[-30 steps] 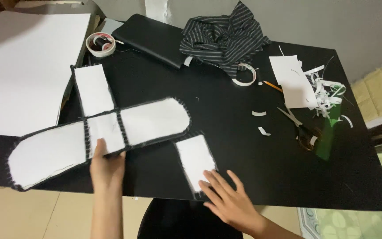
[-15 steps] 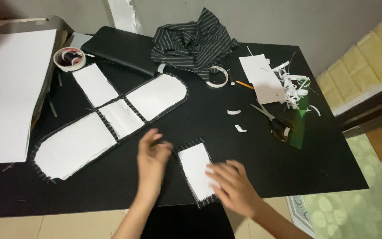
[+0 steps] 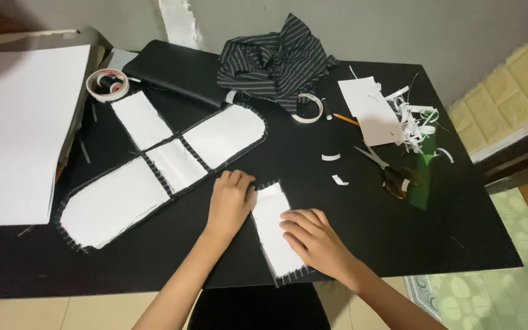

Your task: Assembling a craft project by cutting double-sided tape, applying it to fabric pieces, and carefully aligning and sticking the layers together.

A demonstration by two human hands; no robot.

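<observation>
Both hands lie flat on the black tabletop [image 3: 447,238], fingers spread, gripping nothing. The left hand [image 3: 230,201] presses its fingertips on the upper left edge of a white panel [image 3: 274,229] edged in black fringe; the right hand [image 3: 313,238] rests palm-down on the panel's right side. The panel lies between the two hands. Just left of the left hand lies a larger white cross-shaped piece [image 3: 166,165]. Scissors [image 3: 389,174] lie well beyond the right hand, near paper scraps [image 3: 420,119].
</observation>
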